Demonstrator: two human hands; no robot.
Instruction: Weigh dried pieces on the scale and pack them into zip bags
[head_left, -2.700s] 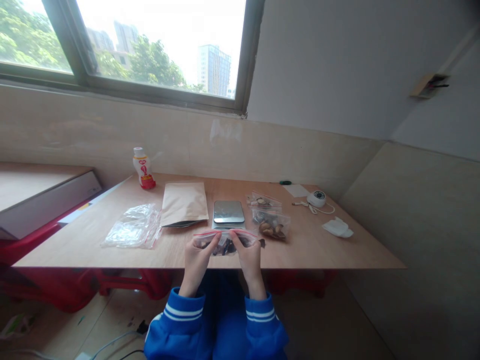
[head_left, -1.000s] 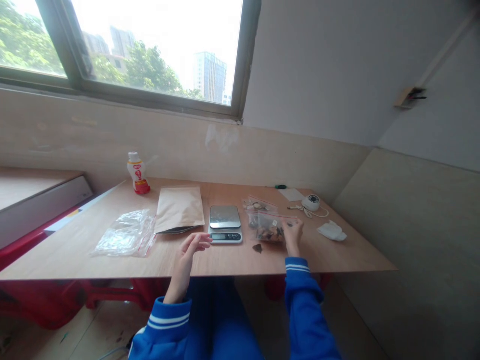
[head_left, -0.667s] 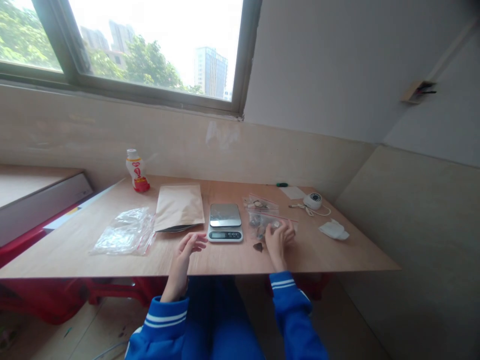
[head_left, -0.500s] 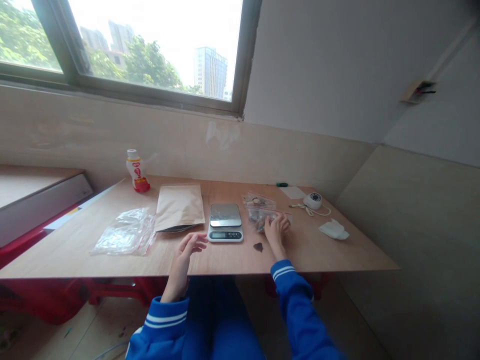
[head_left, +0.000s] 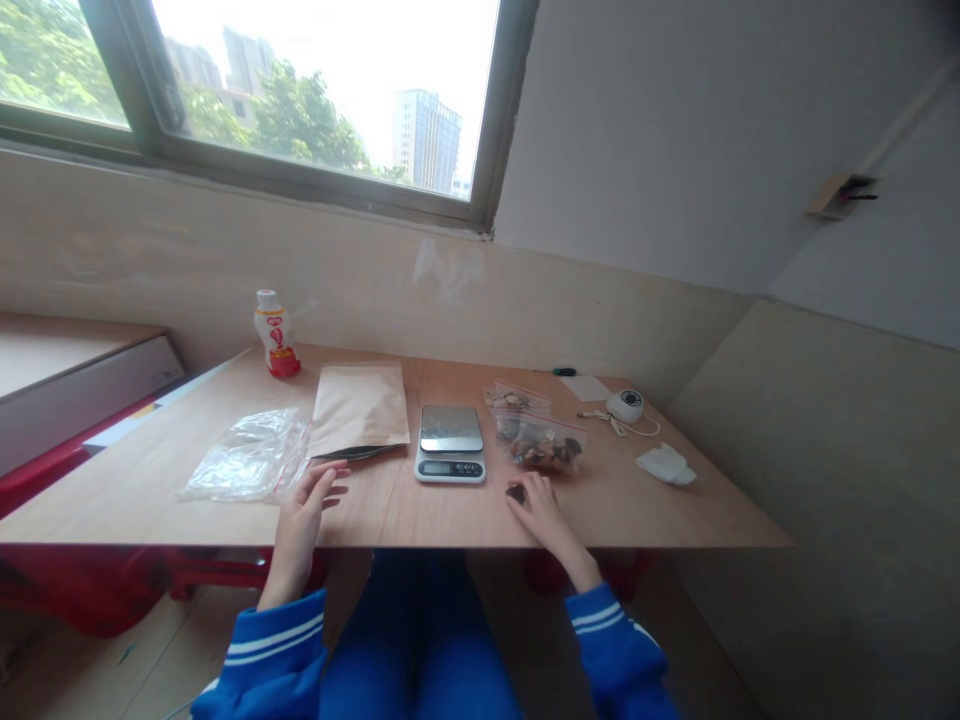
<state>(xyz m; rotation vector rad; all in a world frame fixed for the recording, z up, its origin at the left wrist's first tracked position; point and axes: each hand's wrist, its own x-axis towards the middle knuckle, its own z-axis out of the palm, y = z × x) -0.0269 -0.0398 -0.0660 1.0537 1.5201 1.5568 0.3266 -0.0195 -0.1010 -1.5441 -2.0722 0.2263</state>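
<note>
My right hand (head_left: 541,512) is at the table's front, thumb and fingers closed around a small dark brown piece (head_left: 516,492) on the tabletop; what it is I cannot make out. Just beyond lies a clear zip bag (head_left: 547,447) of brown chunks, with another zip bag (head_left: 517,397) behind it. My left hand (head_left: 306,505) hovers open at the near edge, fingers apart, holding nothing. Close to it are flat clear plastic bags (head_left: 244,460) and a brown kraft pouch (head_left: 360,408), its mouth facing me. Between my hands stands a kitchen scale (head_left: 451,445) with a bare metal plate.
A white and red bottle (head_left: 276,335) stands at the back left. To the right are a white dome camera (head_left: 625,404) with its cable, a crumpled tissue (head_left: 666,464), a sheet of paper (head_left: 586,388) and a green-handled tool (head_left: 564,371). The wall rises behind the table.
My right hand has left the zip bag of chunks and come nearer to me, onto the dark piece. My left hand has moved left, away from the scale.
</note>
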